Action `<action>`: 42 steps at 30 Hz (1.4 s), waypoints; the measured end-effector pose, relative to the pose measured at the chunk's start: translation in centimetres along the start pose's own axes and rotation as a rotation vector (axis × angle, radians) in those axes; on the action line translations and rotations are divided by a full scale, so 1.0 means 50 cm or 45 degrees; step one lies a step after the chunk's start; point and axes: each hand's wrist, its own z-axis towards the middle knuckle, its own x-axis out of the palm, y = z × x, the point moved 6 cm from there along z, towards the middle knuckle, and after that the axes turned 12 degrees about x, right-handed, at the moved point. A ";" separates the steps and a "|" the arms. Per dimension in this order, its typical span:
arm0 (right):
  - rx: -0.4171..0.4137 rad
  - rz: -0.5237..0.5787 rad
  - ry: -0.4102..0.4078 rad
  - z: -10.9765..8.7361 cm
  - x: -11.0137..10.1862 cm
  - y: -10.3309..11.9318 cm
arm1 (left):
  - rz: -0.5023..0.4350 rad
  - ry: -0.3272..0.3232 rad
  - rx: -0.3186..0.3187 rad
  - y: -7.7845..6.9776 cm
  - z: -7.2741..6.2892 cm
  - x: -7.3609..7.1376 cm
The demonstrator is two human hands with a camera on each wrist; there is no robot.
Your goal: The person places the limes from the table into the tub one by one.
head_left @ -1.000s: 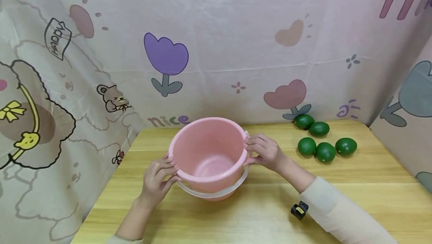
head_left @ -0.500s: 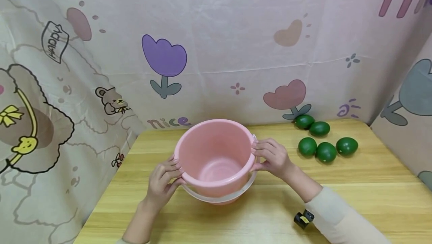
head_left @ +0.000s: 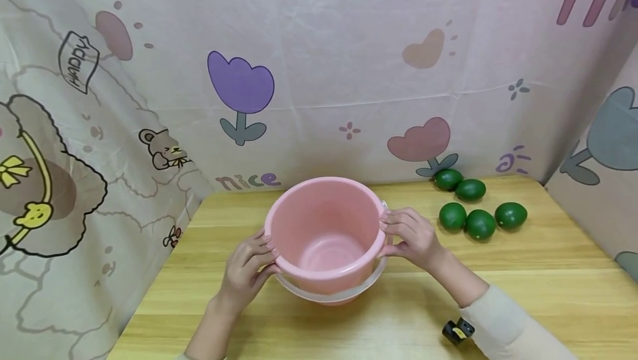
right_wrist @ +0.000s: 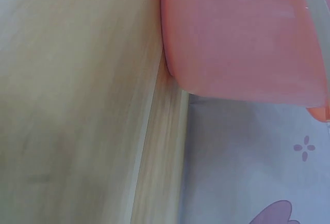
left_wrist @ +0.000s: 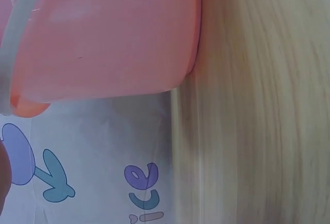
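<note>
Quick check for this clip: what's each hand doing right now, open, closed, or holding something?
Left hand: closed, holding the pink bucket at its left edge.
Right hand: closed, holding the same bucket at its right edge.

Smooth plastic bucket (head_left: 326,227) (glossy rim (head_left: 324,274)), wood-grain table (head_left: 394,321), seemingly cloth backdrop (head_left: 319,72)

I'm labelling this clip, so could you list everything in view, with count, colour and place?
Table: 1, yellowish wood, across the lower view
Bucket: 1, pink, on the table, centre
Bucket handle: 1, white, round the near side, below the rim
Fruits: 5, green, far right of the table; kind unclear
Printed cloth: count unclear, pale with coloured pictures, behind and beside the table
Small device: 1, black with yellow, lower right
Sleeves: 2, pale, lower edge
Left hand: 1, bare, gripping the left rim
Right hand: 1, bare, gripping the right rim
</note>
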 end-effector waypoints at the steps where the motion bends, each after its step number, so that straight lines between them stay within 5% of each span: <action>1: -0.002 -0.008 -0.007 0.002 -0.003 0.002 | -0.003 0.005 -0.001 0.001 0.000 0.002; 14: 0.012 -0.067 -0.089 0.018 -0.045 0.025 | -0.040 0.072 -0.039 0.012 -0.020 0.039; 42: 0.058 -0.063 -0.177 0.010 -0.115 0.026 | -0.132 -0.028 -0.067 -0.011 -0.008 0.099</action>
